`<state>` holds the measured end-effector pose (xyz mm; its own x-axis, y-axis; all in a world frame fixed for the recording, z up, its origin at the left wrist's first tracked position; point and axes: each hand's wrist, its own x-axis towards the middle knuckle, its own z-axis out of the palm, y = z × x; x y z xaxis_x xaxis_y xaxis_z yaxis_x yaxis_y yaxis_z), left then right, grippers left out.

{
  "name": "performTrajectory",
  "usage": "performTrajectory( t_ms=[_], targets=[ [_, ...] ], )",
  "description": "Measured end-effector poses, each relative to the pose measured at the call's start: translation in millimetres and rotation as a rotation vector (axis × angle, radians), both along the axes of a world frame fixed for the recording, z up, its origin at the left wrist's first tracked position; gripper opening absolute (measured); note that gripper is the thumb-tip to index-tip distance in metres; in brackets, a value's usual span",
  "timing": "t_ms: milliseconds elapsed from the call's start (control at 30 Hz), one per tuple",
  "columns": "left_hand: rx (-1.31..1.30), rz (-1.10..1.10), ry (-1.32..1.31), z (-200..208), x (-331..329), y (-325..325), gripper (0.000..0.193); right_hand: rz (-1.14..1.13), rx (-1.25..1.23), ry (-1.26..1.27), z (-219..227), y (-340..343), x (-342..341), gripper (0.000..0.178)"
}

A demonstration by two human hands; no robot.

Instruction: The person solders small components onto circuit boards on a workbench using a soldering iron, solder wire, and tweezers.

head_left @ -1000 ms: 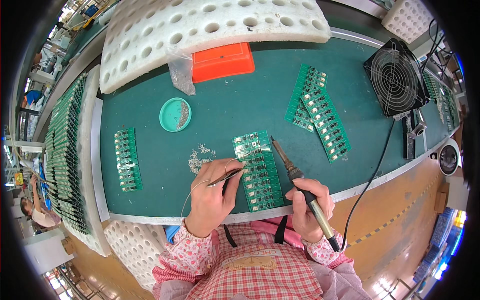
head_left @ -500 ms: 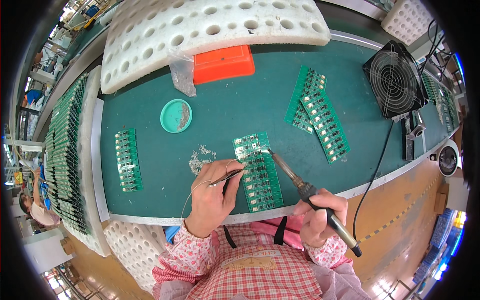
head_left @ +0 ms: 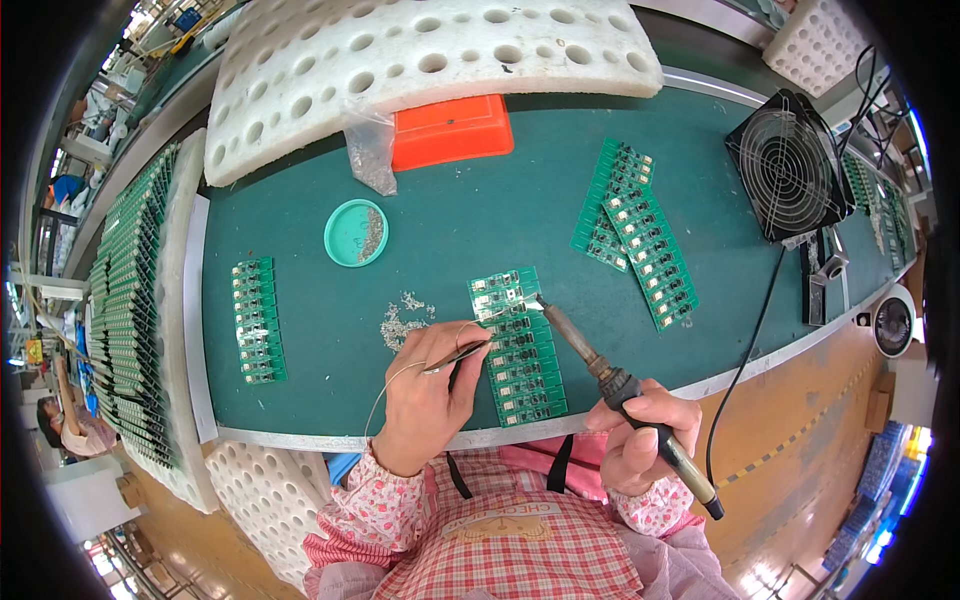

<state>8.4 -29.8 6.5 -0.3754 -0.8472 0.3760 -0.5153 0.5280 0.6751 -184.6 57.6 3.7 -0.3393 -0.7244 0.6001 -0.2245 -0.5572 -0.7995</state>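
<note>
A green circuit board panel (head_left: 525, 375) with rows of small parts lies on the mat in front of me. Over its left edge, my left hand (head_left: 418, 405) is closed on dark tweezers (head_left: 456, 357). A thin solder wire (head_left: 381, 393) runs through the same hand towards the board's upper part. My right hand (head_left: 650, 435) grips a soldering iron (head_left: 618, 386) by its dark handle. The iron's tip is at the upper right edge of the panel, by the wire's end; whether they touch is too small to tell.
Loose small parts (head_left: 397, 330) and a round turquoise dish (head_left: 331, 240) lie left of the panel. Other boards (head_left: 655, 260) overlap at right; one board (head_left: 257, 320) lies left. A black fan (head_left: 788, 165), red box (head_left: 450, 130) and white foam block (head_left: 430, 45) stand behind.
Both hands stay nearly in place, with the iron's tip still at the panel's upper right. The whole view has shifted slightly.
</note>
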Motion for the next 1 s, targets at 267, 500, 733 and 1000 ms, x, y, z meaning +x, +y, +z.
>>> performTrajectory(
  t_ms=[267,500,733,1000],
  targets=[
    [0.027,0.013,-0.014,2,0,1,0.018,-0.006,0.023,0.019,6,-2,0,0.019],
    [0.019,0.0,-0.002,2,0,0,0.02,0.019,0.368,0.167,7,-1,2,0.011],
    [0.013,0.01,0.005,2,-1,0,0.02,0.086,0.406,0.187,8,-6,4,0.015],
    [-0.008,0.002,0.016,0,-1,-1,0.022,0.123,0.311,0.319,14,-15,1,0.016]
  ],
)
